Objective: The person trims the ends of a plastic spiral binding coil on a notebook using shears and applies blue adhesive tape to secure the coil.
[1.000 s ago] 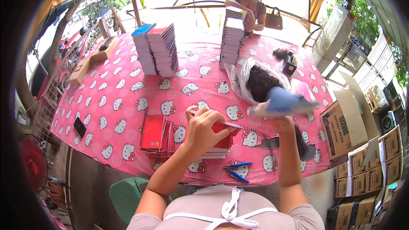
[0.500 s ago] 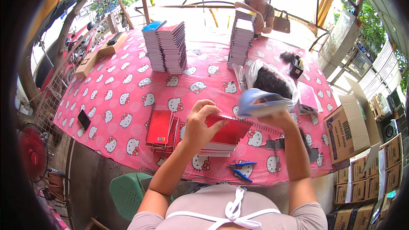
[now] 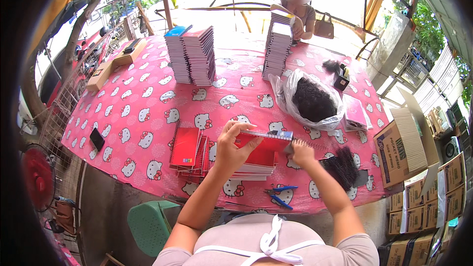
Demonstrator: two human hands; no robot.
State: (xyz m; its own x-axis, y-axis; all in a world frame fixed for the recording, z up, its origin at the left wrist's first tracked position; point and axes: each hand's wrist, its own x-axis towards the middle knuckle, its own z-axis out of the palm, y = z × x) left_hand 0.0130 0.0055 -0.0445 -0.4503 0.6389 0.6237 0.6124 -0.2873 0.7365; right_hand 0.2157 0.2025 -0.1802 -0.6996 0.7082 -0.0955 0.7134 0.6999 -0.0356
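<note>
A small red-covered notebook (image 3: 268,144) is held up over a stack of loose red-and-white notebooks (image 3: 253,171). My left hand (image 3: 233,145) pinches its left end, thumb in front and fingers behind. At its right end, my right hand (image 3: 302,153) is closed around the corner; exactly what its fingertips press on is partly hidden. A dark spiral wire coil (image 3: 311,144) sticks out to the right from the notebook's top edge. Blue-handled pliers (image 3: 282,197) lie on the table just in front of the stack.
Red notebooks (image 3: 186,148) lie left. Dark coils (image 3: 343,167) lie right, below a plastic bag (image 3: 290,103) of black coils. Tall notebook stacks (image 3: 189,56) (image 3: 278,51) stand at the back, where a person (image 3: 298,12) sits. An open carton (image 3: 401,150) stands right, a phone (image 3: 96,139) left.
My right hand has come down and left from the bag's front edge to the notebook's right end. The blurred blue-and-white sheet it held has swung down against the notebook. My left hand stays put.
</note>
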